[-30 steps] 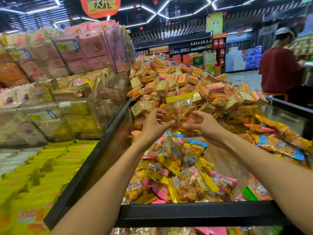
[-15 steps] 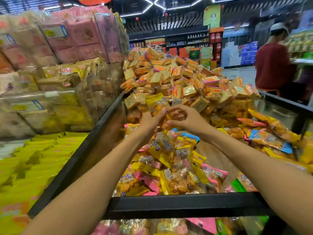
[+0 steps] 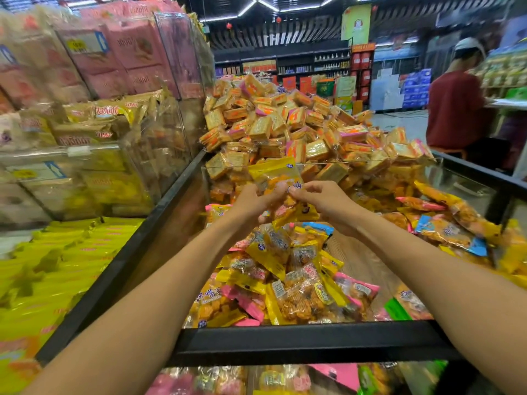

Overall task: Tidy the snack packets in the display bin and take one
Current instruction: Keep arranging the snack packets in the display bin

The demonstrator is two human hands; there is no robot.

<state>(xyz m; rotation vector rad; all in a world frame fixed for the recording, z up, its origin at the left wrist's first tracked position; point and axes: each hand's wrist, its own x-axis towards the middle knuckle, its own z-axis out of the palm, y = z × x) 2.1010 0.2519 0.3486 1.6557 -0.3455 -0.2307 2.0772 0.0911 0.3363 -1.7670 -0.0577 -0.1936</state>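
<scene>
A long black-framed display bin point(image 3: 310, 342) with clear plastic walls runs away from the viewer, its near compartment heaped with yellow and pink crinkly snack packets point(image 3: 288, 283). Above that heap, both hands meet: the left hand point(image 3: 253, 201) and the right hand point(image 3: 325, 201) each curl fingers onto one yellow-topped clear packet of orange snack pieces point(image 3: 275, 178), held upright clear of the pile. The taking step looks to be in hand; next, one hand probably must let go so the other can carry it out of the bin
</scene>
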